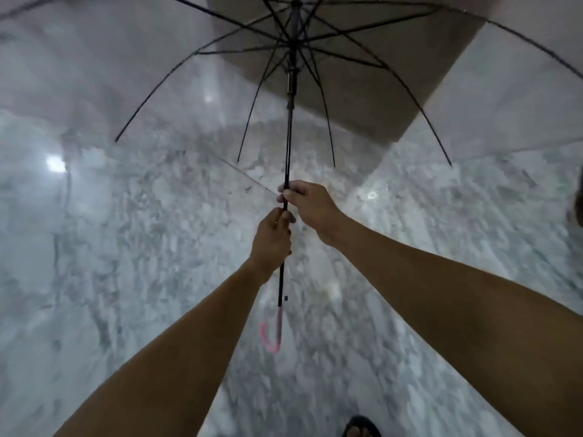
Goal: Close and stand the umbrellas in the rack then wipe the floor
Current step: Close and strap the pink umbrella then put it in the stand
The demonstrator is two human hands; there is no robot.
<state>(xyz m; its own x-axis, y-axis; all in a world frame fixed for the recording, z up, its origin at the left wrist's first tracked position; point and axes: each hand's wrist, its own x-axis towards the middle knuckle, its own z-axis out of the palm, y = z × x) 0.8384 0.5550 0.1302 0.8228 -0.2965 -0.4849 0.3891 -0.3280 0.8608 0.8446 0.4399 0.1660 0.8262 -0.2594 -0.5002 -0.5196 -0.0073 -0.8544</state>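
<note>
An open umbrella with a clear canopy (132, 89) and black ribs spreads across the upper half of the view, pointing away from me. Its black shaft (288, 146) runs down the middle to a pink hooked handle (273, 334) that hangs free near my forearms. My left hand (273, 241) grips the shaft at mid-length. My right hand (304, 201) pinches the shaft just above the left one. The runner (291, 82) sits high on the shaft, under the ribs. No rack is in view.
Grey-white marble floor (142, 263) lies below, with bright light reflections at the left. A brown wall or pillar (362, 89) shows through the canopy at the upper right. My sandalled foot (359, 428) is at the bottom edge.
</note>
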